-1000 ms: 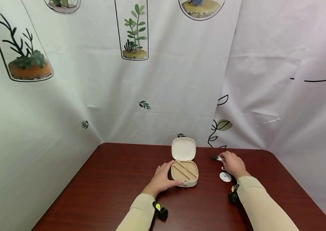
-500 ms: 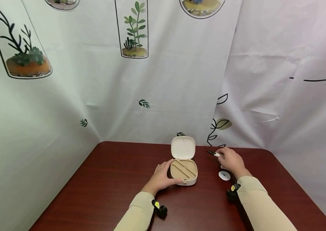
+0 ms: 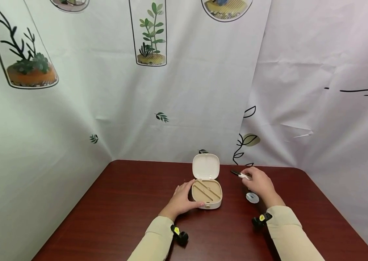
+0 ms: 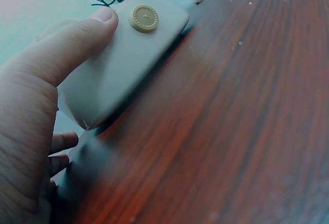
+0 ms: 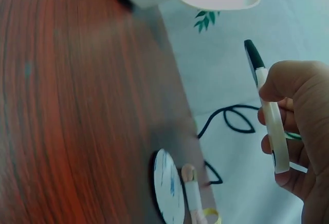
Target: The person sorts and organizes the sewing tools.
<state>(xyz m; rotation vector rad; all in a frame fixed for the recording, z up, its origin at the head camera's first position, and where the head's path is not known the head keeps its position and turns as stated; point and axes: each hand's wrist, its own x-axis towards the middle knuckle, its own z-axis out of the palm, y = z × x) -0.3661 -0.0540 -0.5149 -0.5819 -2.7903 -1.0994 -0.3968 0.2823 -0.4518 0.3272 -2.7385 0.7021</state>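
In the head view, an open cream box (image 3: 214,205) stands on the table, its white lid (image 3: 205,166) raised at the back. Diagonal slots cross its beige inner tray. My left hand (image 3: 179,201) grips the box's left side, with the thumb against the front wall beside a button-shaped catch (image 4: 144,18). To the right of the box, my right hand (image 3: 261,183) pinches a slim, pen-like white stick with a black end (image 5: 275,126), which is held above the table. The black end points towards the box. What kind of tool it is, I cannot tell.
A round white disc (image 3: 252,198) lies on the table below my right hand. Beside it, the right wrist view shows a small whitish stick (image 5: 192,193) and a bit of yellow (image 5: 212,215). The dark red table (image 3: 132,195) ends at a printed white curtain (image 3: 184,101).
My right hand has moved a little left with the white stick, and more of the stick now shows towards the box. My left hand has kept its hold on the box.
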